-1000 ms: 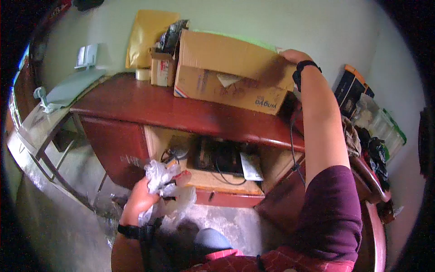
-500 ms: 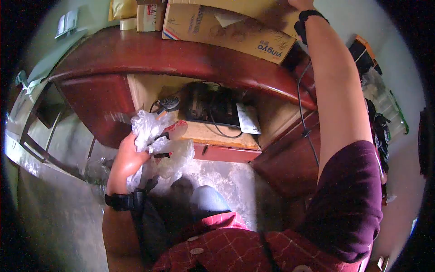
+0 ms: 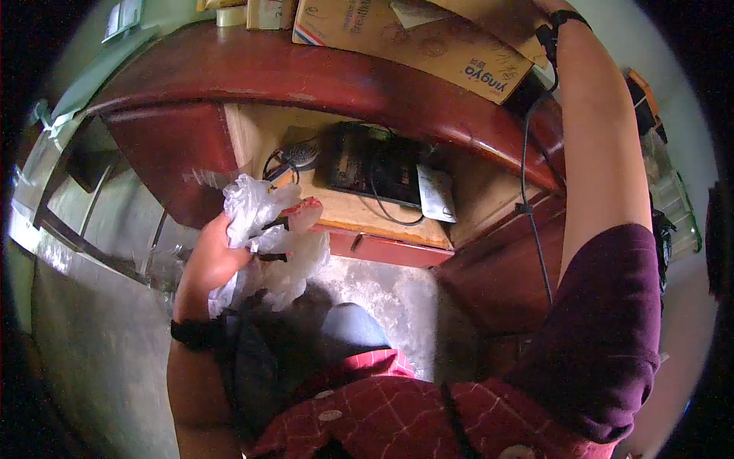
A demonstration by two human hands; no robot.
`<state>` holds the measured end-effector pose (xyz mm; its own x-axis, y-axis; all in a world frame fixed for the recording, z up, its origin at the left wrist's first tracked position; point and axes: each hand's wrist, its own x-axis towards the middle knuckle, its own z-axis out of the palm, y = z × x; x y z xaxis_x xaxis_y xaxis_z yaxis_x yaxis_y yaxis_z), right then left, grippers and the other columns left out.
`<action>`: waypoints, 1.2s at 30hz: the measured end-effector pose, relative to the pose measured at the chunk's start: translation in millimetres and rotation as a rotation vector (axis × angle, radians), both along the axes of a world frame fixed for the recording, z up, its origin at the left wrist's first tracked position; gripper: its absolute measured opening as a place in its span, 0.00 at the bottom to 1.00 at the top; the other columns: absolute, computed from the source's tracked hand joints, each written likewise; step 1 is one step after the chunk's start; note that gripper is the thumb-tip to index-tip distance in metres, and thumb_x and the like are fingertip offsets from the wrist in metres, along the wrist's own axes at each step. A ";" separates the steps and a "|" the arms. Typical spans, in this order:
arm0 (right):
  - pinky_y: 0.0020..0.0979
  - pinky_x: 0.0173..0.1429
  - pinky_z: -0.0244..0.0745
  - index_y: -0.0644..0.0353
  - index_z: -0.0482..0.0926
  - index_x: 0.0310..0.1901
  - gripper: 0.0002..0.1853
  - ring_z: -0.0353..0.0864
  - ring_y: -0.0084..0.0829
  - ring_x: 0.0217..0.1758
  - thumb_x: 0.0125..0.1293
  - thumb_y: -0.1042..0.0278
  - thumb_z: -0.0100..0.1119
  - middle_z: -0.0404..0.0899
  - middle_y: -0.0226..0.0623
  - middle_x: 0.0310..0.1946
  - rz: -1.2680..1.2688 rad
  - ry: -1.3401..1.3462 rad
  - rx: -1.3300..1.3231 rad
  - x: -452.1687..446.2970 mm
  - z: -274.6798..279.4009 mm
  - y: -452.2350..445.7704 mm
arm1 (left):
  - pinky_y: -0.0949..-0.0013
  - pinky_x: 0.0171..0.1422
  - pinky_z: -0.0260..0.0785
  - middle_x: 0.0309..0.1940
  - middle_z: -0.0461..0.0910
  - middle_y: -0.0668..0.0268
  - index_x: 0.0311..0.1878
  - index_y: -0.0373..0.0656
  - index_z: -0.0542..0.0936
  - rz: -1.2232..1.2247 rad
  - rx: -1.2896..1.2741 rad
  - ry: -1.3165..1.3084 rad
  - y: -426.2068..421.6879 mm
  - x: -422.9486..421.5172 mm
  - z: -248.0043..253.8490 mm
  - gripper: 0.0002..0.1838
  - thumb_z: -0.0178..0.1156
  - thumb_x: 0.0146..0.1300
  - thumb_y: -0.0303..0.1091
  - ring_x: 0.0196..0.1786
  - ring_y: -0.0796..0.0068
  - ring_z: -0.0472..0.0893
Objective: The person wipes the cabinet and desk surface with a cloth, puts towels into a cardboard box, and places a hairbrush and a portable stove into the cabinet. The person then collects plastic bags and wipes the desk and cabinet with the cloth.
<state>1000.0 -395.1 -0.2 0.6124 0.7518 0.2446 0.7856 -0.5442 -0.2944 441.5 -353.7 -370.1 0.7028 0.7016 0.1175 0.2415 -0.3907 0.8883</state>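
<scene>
In my left hand [image 3: 212, 258], crumpled plastic bags [image 3: 256, 208] clutched, a black device [image 3: 375, 170] on the shelf [image 3: 329, 203] beyond it, the cardboard box [image 3: 417, 42] next to my right hand [image 3: 547, 4], that one cut off by the view's edge, its grip I cannot tell.

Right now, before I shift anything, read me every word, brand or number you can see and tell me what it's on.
"yingya": on the cardboard box.
Other print and dark marks on that box: too blurred to read.
Marks on the small carton beside it: cut off and unreadable.
Marks on the white card in the cabinet: too small to read.
</scene>
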 end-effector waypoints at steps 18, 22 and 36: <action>0.41 0.68 0.62 0.60 0.72 0.60 0.26 0.65 0.40 0.66 0.66 0.51 0.53 0.67 0.43 0.63 -0.161 -1.149 0.516 14.5 -75.2 -61.4 | 0.69 0.58 0.66 0.47 0.78 0.61 0.56 0.34 0.71 -0.030 -0.251 -0.173 -8.1 0.5 -2.5 0.29 0.58 0.45 0.15 0.51 0.73 0.75; 0.29 0.31 0.72 0.62 0.81 0.34 0.06 0.78 0.28 0.27 0.62 0.74 0.54 0.81 0.39 0.27 0.025 -0.589 1.151 -134.1 -230.8 -136.5 | 0.66 0.57 0.66 0.47 0.77 0.58 0.56 0.33 0.70 0.036 -0.091 -0.044 -0.4 -8.2 -7.1 0.32 0.64 0.43 0.22 0.51 0.70 0.75; 0.40 0.48 0.74 0.58 0.73 0.53 0.25 0.77 0.45 0.45 0.49 0.68 0.63 0.76 0.45 0.41 -0.102 -0.214 0.158 -140.2 -452.2 -200.7 | 0.62 0.54 0.69 0.44 0.78 0.56 0.52 0.34 0.72 0.190 0.062 0.031 -22.1 -16.9 -8.5 0.30 0.66 0.40 0.26 0.48 0.66 0.77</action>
<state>859.8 -595.7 -452.4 0.6049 0.6308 0.4860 0.7824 -0.5842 -0.2155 424.7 -375.8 -378.7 0.5627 0.8139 0.1448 0.3431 -0.3893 0.8548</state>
